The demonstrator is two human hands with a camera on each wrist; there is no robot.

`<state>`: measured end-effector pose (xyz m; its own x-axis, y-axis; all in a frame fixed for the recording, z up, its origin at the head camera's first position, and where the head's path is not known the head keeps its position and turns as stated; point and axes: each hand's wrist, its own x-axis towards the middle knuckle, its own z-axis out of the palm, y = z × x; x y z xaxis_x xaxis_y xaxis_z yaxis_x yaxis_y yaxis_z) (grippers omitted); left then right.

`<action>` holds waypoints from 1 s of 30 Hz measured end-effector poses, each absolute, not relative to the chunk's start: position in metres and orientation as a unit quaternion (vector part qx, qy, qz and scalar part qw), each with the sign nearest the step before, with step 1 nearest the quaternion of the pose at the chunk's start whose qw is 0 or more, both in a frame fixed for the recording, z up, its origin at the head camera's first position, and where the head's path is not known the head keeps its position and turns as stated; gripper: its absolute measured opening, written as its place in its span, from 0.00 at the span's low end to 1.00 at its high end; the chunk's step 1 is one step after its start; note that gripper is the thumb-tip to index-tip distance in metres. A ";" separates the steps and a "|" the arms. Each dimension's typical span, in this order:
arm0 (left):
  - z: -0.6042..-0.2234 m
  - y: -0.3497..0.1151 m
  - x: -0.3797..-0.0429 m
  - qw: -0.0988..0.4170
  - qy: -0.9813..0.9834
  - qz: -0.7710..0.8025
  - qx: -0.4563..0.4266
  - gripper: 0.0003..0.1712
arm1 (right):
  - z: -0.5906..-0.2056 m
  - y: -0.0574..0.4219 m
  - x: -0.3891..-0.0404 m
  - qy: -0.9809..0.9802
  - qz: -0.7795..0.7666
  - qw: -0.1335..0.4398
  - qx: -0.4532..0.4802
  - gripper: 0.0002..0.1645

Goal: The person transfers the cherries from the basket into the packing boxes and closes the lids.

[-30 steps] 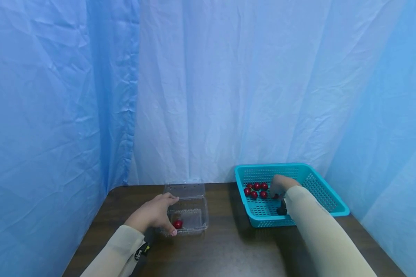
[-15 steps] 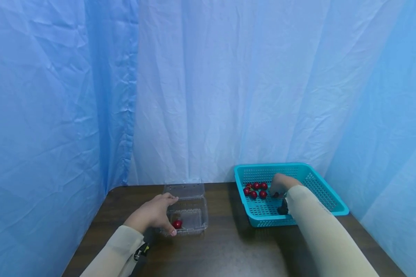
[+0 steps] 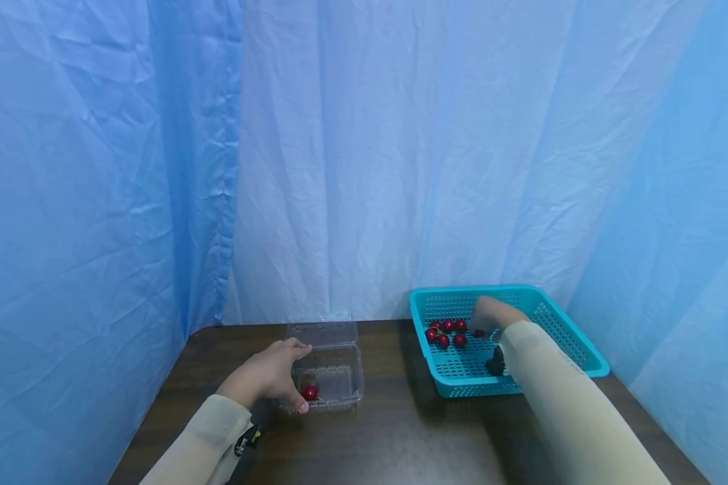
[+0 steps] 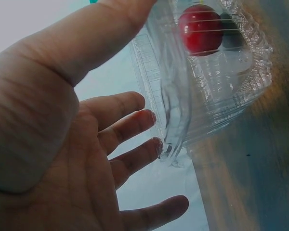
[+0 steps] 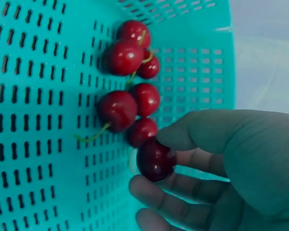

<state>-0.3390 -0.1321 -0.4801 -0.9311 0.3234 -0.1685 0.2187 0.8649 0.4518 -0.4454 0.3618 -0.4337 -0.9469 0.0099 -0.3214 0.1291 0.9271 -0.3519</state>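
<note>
The right hand (image 3: 491, 315) pinches a dark red cherry (image 5: 156, 162) between its thumb and fingers (image 5: 180, 132), which are drawn narrow around the fruit; this cherry is down inside the turquoise plastic basket (image 3: 479, 389), just beside six other red cherries (image 5: 117, 110); those six lie bunched at one side of the basket's slotted floor, several of them touching, with yellow-green stems on some; the left hand (image 3: 265, 374) is spread wide, its thumb at the near edge of a clear plastic clamshell box (image 3: 343, 382) and its other fingers toward the far part; in the left wrist view some fingertips meet or nearly meet the box's clear edge, though the exact contact is hard to tell; inside the box one red cherry (image 3: 310, 393) lies near the thumb; the box's lid (image 3: 326, 333) is folded back away from the person; box and basket stand well apart on a dark wood table (image 3: 394, 438), the box to the left and the basket to the right; pale sleeves (image 3: 573, 411) cover both forearms; light blue curtains (image 3: 370, 162) hang behind the table and at both sides.
</note>
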 end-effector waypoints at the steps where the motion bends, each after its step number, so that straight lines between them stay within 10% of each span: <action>1: -0.480 -0.132 -0.339 0.120 0.958 0.218 0.142 0.71 | -0.431 0.360 -0.446 0.969 -0.185 0.158 0.035 0.10; 8: -0.480 -0.132 -0.338 0.120 0.958 0.220 0.142 0.70 | -0.410 0.343 -0.441 0.971 -0.188 0.148 0.008 0.07; 17: -0.479 -0.130 -0.338 0.119 0.958 0.217 0.144 0.71 | -0.377 0.311 -0.429 0.969 -0.202 0.132 -0.061 0.29; 30: -0.479 -0.129 -0.336 0.108 0.961 0.211 0.141 0.71 | -0.362 0.239 -0.405 0.978 -0.149 0.065 -0.131 0.04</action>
